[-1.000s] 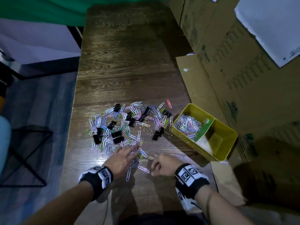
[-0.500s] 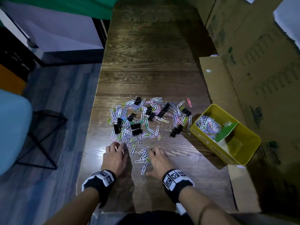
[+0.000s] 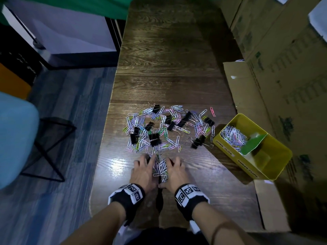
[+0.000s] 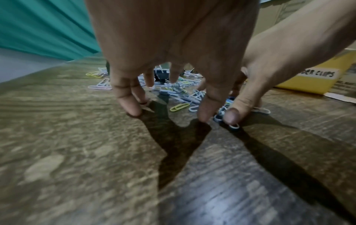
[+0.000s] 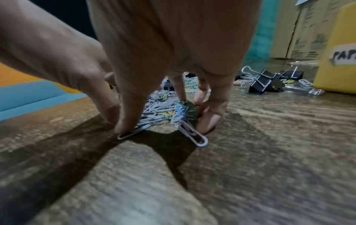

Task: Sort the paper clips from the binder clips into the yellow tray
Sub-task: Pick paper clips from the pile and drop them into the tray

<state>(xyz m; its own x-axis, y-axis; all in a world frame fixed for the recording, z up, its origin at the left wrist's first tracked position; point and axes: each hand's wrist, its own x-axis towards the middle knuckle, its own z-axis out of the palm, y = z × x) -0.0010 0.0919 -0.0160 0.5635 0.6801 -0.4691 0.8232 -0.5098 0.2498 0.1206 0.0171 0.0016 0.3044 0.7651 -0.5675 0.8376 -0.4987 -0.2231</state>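
A mixed pile of coloured paper clips and black binder clips lies mid-table. At the right, the yellow tray holds paper clips in its far section, behind a green divider. My left hand and right hand stand side by side at the pile's near edge. Their fingertips are down on the wood, hemming in a small heap of paper clips. In the right wrist view the heap lies under my right hand. The left wrist view shows my left hand arched over clips.
Cardboard boxes wall the table's right side, and a flap lies behind the tray. More binder clips sit close to the tray's left corner. The table's left edge drops to the floor, by a blue chair and a black wire stand.
My hands have drawn closer together, sweeping the loose paper clips between them into a tight heap. The right hand, curled a second ago, now has its fingers spread on the table.
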